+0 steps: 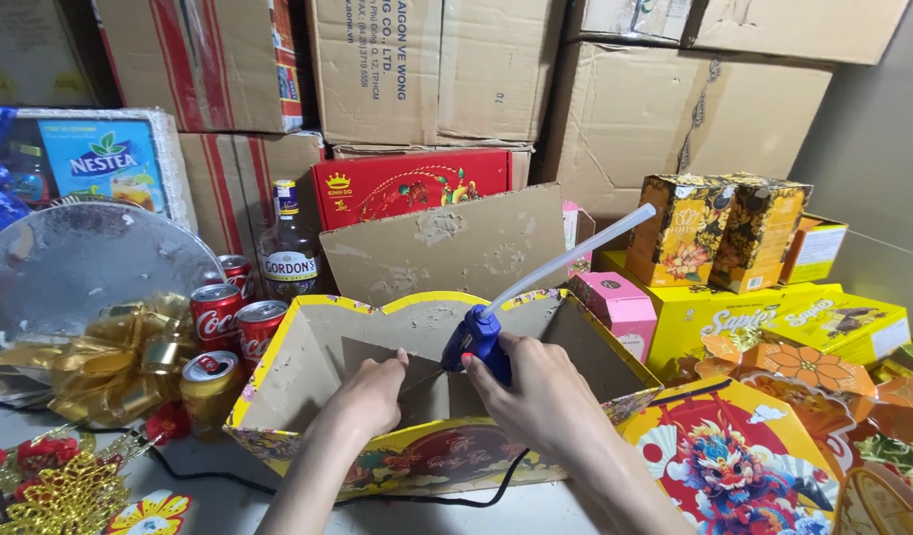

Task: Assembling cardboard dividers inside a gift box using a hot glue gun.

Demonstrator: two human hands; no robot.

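Stacked brown cardboard cartons [615,109] fill the back wall; pale grey bench [536,510] below carries everything. Open decorated cardboard tray box with yellow rim and bare brown inside [308,372] sits mid-bench near the front edge, a loose brown cardboard panel [446,243] standing upright behind it. Right hand [545,391] is wrapped tight around the grip of a blue hot-glue gun [476,342], with a translucent glue stick [575,253] sticking up out the back; nozzle points down-left into the box, near a cardboard divider [427,391] inside. Left hand [372,391] reaches into the box, fingers [397,362] curled, pressing on the divider's top edge, just beside the nozzle; whether they pinch it I cannot tell. Black cord [456,490] runs along the bench under the front of the box. Toward the left edge: red soda cans [233,322], a gold can [209,381], a clear glass bottle [290,248], a gold ribbon bow [119,362], a round silver tray [80,263]. Toward the right edge: small pink box [620,307], yellow flat boxes [773,317], black-and-gold floral boxes [724,233], a red-and-yellow printed dragon panel [734,461] at the front right corner.
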